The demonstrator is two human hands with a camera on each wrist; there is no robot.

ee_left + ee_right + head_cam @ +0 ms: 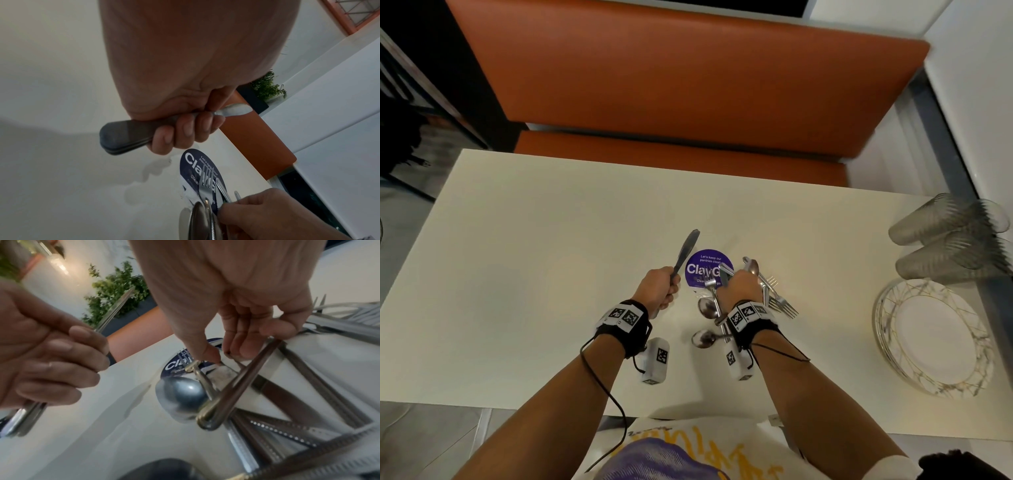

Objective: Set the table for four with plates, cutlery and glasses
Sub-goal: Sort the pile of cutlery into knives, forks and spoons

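Left of centre in the head view, my left hand [659, 289] is wrapped in a fist round the handles of dark-handled steel knives [686, 251], whose serrated blades point up and away toward the top of the frame; the left wrist view shows what look like two handles stacked together [125, 138] under my curled fingers [186, 129], held above the cream rectangular table [534, 274]. Just right of that blade lies a round purple sticker with white lettering [702, 263], flat on the tabletop at the middle of the frame.

Over the sticker's right edge sits the loose heap of silver cutlery [714, 308]: forks, spoons and knives crossing one another, with a spoon bowl [707, 306] toward the lower part of the heap and fork tines [786, 306] fanning out at its right. My right hand [743, 287] is down on this heap, the fingers bent; in the right wrist view the thumb and fingertips [242, 347] pinch a thin piece of metal near a fork [190, 363], while a long handle [236, 389] passes under the little finger. Which piece the pinch is on, I cannot tell.

Toward the right edge, a stack of white plates with gold marbled rims [935, 337] rests on the table, and just above it, in the upper right of the tabletop, stand clear ribbed tumblers [948, 240] close together. Across the top of the frame runs an orange padded bench [688, 85].
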